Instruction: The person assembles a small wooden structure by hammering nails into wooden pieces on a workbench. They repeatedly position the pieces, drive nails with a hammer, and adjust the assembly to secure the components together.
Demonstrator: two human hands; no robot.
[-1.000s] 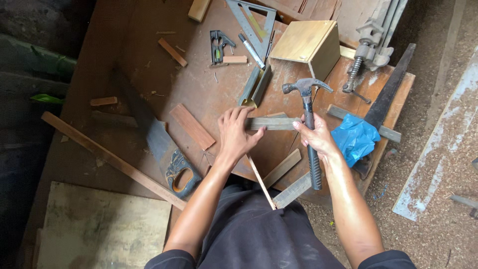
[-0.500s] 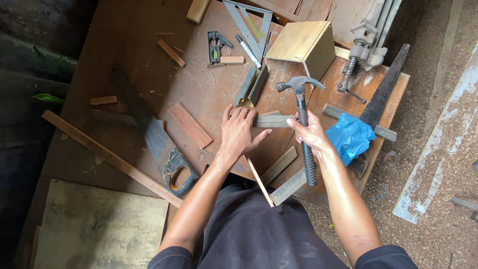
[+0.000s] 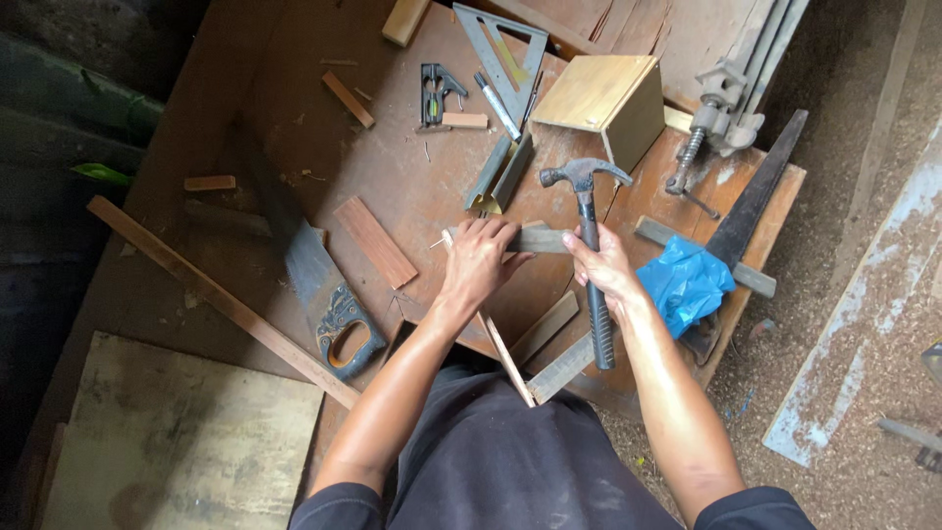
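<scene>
My left hand (image 3: 481,260) presses down on a short grey wooden strip (image 3: 545,240) that lies across the brown work board (image 3: 412,177). My right hand (image 3: 603,267) grips a claw hammer (image 3: 587,211) by its dark handle, with the steel head raised just above the strip's right part. The hammer handle runs down toward my body, past my wrist. A thin wooden stick (image 3: 507,358) and two flat offcuts (image 3: 549,344) lie under my forearms at the board's near edge.
A handsaw (image 3: 314,270) lies left of my left arm, beside a long batten (image 3: 221,299). Farther back are a small wooden box (image 3: 603,98), a metal triangle square (image 3: 505,49), a combination square (image 3: 437,93), a clamp (image 3: 711,123) and a blue plastic bag (image 3: 685,285). Sawdust covers the ground at right.
The hammer head has lifted slightly and shifted back. My left hand has moved up from beside the strip and closed down onto it.
</scene>
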